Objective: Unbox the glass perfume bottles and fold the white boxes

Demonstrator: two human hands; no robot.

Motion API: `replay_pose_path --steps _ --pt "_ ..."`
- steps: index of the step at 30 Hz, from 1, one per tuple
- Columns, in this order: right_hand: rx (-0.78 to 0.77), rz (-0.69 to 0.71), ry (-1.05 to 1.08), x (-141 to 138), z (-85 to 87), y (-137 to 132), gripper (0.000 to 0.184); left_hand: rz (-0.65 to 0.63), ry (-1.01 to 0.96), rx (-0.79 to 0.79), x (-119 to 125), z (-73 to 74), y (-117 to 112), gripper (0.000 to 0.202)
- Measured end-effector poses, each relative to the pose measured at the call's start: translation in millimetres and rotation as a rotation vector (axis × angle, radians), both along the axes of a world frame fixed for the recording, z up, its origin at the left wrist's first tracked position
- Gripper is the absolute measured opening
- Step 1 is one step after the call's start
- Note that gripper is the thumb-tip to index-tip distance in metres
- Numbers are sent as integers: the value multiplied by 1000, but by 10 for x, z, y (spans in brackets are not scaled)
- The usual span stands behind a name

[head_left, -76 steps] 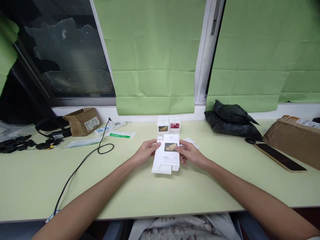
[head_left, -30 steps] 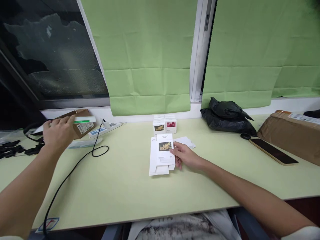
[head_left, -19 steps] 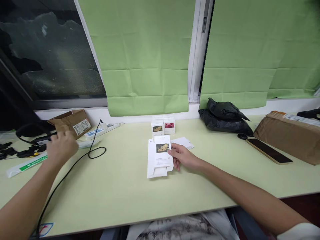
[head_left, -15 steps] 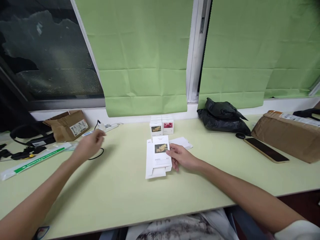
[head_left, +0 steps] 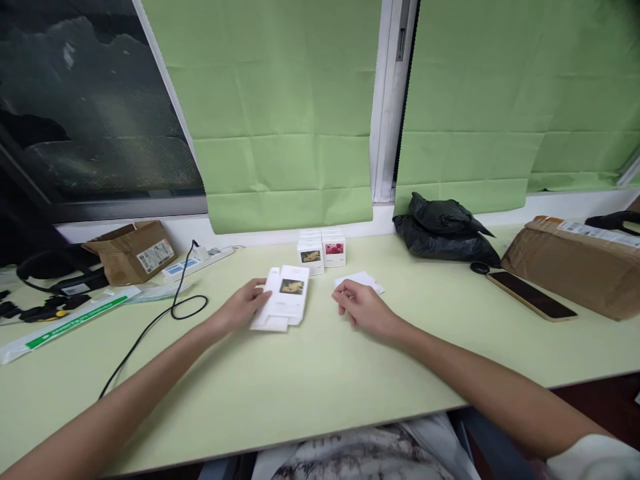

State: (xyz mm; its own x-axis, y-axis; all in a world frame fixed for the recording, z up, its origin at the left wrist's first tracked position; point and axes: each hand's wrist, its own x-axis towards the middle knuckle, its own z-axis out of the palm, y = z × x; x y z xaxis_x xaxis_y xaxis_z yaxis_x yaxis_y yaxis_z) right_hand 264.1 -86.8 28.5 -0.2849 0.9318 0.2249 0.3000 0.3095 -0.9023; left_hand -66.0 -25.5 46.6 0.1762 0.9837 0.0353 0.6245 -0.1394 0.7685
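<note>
A small stack of flattened white cartons [head_left: 286, 303], the top one printed with a yellow-flower picture, lies on the pale green table [head_left: 310, 380]. My left hand [head_left: 241, 309] grips the stack's left edge with fingers and thumb. My right hand [head_left: 361, 309] rests on the table to the right of the stack and clear of it, its fingers curled in with nothing visible in them. Just behind the right hand lies another flat white carton piece [head_left: 361, 279]. Several small assembled boxes [head_left: 323, 250] with flower pictures stand at the back by the window sill.
A black plastic bag [head_left: 445, 233], a phone [head_left: 525, 297] and a brown parcel [head_left: 575, 263] lie at the right. At the left are a torn cardboard box [head_left: 135, 250], a power strip [head_left: 200, 260], a black cable [head_left: 165, 313], a long white-and-green packet [head_left: 65, 323] and a headset [head_left: 50, 267].
My left hand put the long green-and-white packet down at the far left, came back and drew the carton stack leftward. My right hand let go of the stack.
</note>
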Motion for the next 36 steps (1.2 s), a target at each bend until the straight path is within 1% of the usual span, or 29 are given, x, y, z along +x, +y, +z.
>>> replay_pose_path --steps 1,2,4,5,6,7,9,11,13,16,19,21,22,23,24,25,26,27,28,30,31,33,36 --pt "122 -90 -105 35 26 11 32 173 206 84 -154 2 141 58" --pt "230 -172 -211 70 48 29 29 268 288 106 -302 12 275 60" --pt "378 -295 -405 139 72 80 22 391 381 115 -557 46 504 61" --pt "415 -342 -488 170 72 112 20 435 420 110 -655 66 593 61" --pt "432 -382 -560 199 64 145 23 465 455 108 -734 87 668 59" --pt "432 -413 -620 226 51 178 29 484 488 107 -795 105 731 57" --pt "385 -448 -704 275 18 237 39 502 546 101 -874 135 832 53" --pt "305 -447 -738 314 -10 283 43 501 595 86 -912 149 913 46" --pt "229 -442 -734 345 -23 314 43 493 636 76 -920 147 973 41" --pt "163 -441 -682 381 -18 341 40 484 682 95 -870 136 987 37" --pt "142 -436 -623 419 -13 355 36 506 728 192 -704 157 869 43" --pt "128 -436 -580 442 -23 361 36 504 746 324 -501 193 709 46" --pt "119 -436 -556 451 -33 364 36 474 744 403 -370 209 606 46" --pt "111 -435 -529 456 -46 368 36 378 699 524 -223 218 493 45" --pt "106 -430 -497 457 -61 372 35 241 627 588 -65 216 373 44" --pt "105 -418 -457 451 -78 377 34 64 564 579 96 201 251 43" --pt "105 -400 -405 440 -95 383 32 -89 519 536 254 172 134 44" --pt "100 -379 -342 423 -111 389 31 -182 474 497 401 133 26 45" --pt "92 -355 -270 402 -125 395 29 -244 436 450 531 87 -66 50" --pt "66 -312 -112 351 -138 406 27 -249 386 373 725 -5 -197 61" --pt "55 -298 -33 325 -134 410 27 -249 365 343 789 -42 -238 63" --pt "37 -284 135 284 -97 408 28 -276 306 318 862 -89 -286 58" --pt "-26 -283 389 272 11 387 30 -351 165 372 898 -108 -334 46"
